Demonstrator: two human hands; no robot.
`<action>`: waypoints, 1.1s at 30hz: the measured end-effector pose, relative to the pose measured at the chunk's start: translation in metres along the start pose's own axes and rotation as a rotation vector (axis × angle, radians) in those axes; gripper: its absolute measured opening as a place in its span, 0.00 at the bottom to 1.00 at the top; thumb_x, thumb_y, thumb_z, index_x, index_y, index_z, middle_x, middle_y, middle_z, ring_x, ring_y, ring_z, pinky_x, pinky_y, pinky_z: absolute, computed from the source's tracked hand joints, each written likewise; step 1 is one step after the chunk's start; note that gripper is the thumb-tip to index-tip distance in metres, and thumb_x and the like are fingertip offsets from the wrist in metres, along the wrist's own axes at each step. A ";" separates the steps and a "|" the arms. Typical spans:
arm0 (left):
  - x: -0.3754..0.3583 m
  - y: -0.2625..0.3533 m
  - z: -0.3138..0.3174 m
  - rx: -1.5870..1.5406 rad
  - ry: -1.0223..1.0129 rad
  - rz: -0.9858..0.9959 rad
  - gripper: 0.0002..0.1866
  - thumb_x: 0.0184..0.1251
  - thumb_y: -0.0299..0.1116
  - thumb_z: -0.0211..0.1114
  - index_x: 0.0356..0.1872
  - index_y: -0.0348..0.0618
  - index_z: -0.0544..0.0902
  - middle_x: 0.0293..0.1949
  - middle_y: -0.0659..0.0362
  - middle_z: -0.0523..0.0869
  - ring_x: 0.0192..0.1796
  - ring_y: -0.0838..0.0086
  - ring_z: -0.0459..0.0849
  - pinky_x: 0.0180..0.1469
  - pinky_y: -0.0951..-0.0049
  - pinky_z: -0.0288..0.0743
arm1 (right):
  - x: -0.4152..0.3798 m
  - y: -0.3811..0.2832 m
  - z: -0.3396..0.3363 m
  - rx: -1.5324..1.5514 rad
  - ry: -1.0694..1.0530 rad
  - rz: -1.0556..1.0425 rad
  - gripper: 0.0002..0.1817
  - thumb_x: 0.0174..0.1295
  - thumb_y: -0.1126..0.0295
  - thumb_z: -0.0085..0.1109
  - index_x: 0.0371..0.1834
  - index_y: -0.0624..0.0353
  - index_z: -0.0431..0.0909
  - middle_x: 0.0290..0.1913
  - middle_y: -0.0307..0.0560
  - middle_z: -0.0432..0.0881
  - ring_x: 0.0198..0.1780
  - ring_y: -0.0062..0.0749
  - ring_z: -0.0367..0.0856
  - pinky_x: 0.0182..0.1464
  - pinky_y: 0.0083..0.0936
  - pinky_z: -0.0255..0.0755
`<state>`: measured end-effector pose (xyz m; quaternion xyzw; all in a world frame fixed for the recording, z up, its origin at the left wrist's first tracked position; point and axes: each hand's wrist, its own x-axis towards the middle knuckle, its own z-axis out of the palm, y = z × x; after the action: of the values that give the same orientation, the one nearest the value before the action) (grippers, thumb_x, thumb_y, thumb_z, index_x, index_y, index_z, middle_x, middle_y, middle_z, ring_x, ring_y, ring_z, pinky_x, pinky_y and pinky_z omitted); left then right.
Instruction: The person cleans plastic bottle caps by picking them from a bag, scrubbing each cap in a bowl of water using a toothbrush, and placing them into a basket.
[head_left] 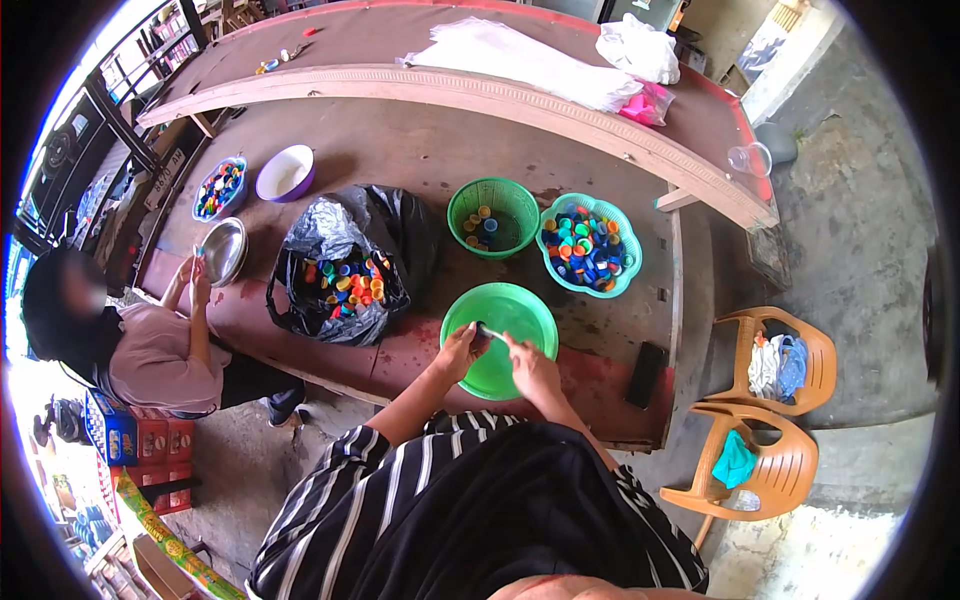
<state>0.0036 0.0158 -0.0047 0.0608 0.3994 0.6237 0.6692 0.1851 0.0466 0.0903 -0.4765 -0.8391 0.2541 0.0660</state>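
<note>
My left hand (458, 352) is closed on a small dark plastic cap (481, 337) above the green basin (512, 300). In my right hand (533, 370) is a thin pale tool (494, 333), its tip against the cap; its exact kind is too small to tell. Beyond the basin stands a green basket (530, 222) with a few caps at its bottom. To its right, a turquoise scalloped bowl (634, 252) is filled with caps of many colours. An open black plastic bag (283, 312) on the left holds more caps, mostly orange, red and yellow.
At the left another person (165, 360) holds both hands near a metal bowl (236, 268). Behind are a purple-white bowl (288, 172) and a basin (240, 196) of caps. A raised wooden shelf (480, 88) spans the table's back. A dark phone-like object (646, 374) lies right.
</note>
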 end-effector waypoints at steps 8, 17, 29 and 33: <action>0.015 -0.014 -0.016 0.036 0.021 0.072 0.14 0.77 0.38 0.54 0.54 0.38 0.73 0.43 0.58 0.79 0.42 0.74 0.80 0.48 0.73 0.79 | 0.024 0.033 0.027 -0.277 0.057 -0.063 0.20 0.64 0.70 0.51 0.60 0.41 0.78 0.45 0.47 0.80 0.41 0.47 0.83 0.41 0.41 0.78; 0.023 -0.013 -0.016 0.053 0.046 0.010 0.15 0.74 0.36 0.60 0.53 0.37 0.73 0.39 0.60 0.78 0.39 0.77 0.79 0.42 0.77 0.79 | 0.013 0.018 0.006 -0.030 0.002 -0.072 0.23 0.65 0.70 0.51 0.63 0.40 0.74 0.44 0.48 0.80 0.41 0.49 0.83 0.40 0.42 0.78; 0.031 -0.012 -0.007 0.419 0.184 0.182 0.18 0.60 0.24 0.69 0.52 0.34 0.78 0.35 0.59 0.80 0.34 0.78 0.80 0.35 0.77 0.77 | 0.016 0.010 0.001 -0.033 0.078 -0.037 0.25 0.64 0.70 0.51 0.65 0.39 0.72 0.46 0.50 0.80 0.41 0.51 0.83 0.40 0.42 0.78; 0.021 -0.002 0.002 0.753 0.145 0.159 0.14 0.59 0.27 0.70 0.45 0.33 0.82 0.30 0.60 0.83 0.30 0.79 0.81 0.33 0.77 0.77 | 0.009 0.013 0.013 -0.071 0.035 -0.089 0.26 0.66 0.68 0.50 0.68 0.37 0.69 0.45 0.50 0.79 0.38 0.50 0.84 0.37 0.42 0.78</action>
<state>0.0045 0.0346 -0.0144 0.2887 0.6408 0.4859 0.5195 0.1857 0.0546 0.0714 -0.4449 -0.8668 0.2124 0.0748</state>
